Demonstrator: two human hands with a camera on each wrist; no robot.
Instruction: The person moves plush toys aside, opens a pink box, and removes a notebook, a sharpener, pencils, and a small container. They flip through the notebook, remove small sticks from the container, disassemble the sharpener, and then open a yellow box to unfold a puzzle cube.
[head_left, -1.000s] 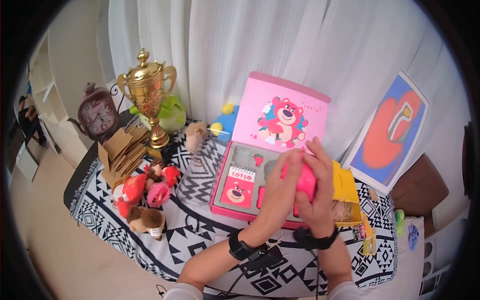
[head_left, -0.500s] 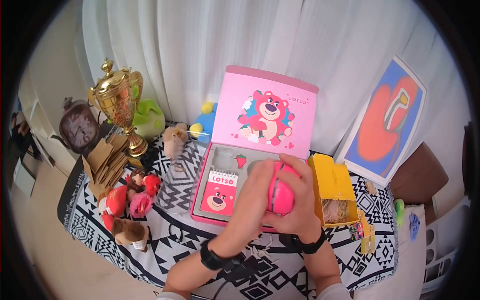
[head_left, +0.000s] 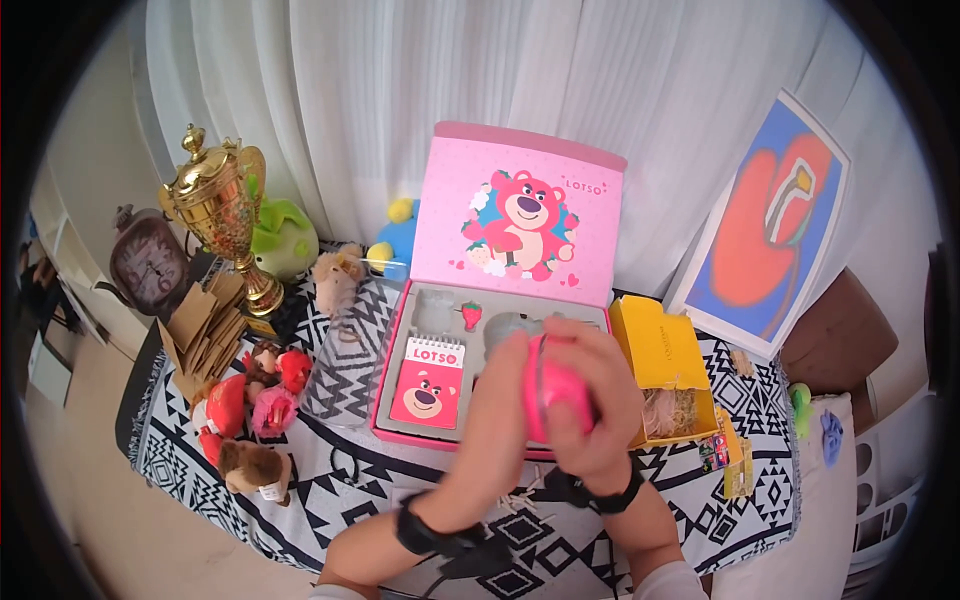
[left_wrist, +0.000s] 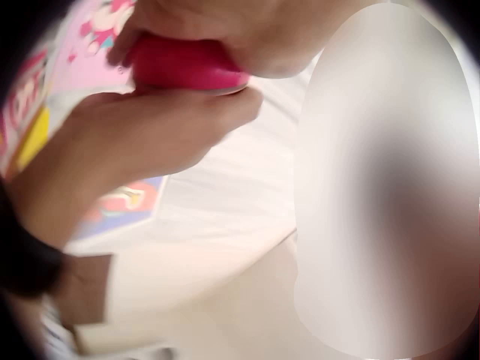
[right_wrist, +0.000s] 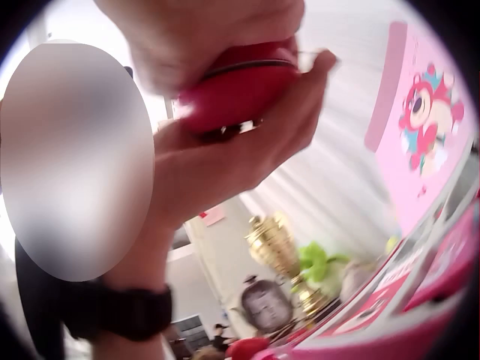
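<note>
A rounded pink object (head_left: 558, 395) with a grey seam round its middle is held up between both hands, over the near edge of an open pink gift box (head_left: 515, 215). My right hand (head_left: 605, 400) wraps its fingers round the right side of it. From the other side my left hand (head_left: 490, 430) holds it, palm against the shell; the right wrist view shows that left hand (right_wrist: 247, 161) along the underside of the object (right_wrist: 247, 86). The box's grey insert holds a LOTSO notepad (head_left: 427, 385) and a strawberry charm (head_left: 470, 316). Hands hide the insert's right part.
Right of the box stands a yellow box (head_left: 655, 335) with shredded filling. Left are a clear plastic cover (head_left: 345, 370), plush toys (head_left: 255, 470), folded cardboard (head_left: 205, 325) and a gold trophy (head_left: 215, 205). Small white sticks (head_left: 520, 495) lie below the hands. A picture (head_left: 765, 230) leans at right.
The view has shifted, so the scene sits farther left in it. The pink object has turned between the hands, its seam now showing upright. Both hands still hold it.
</note>
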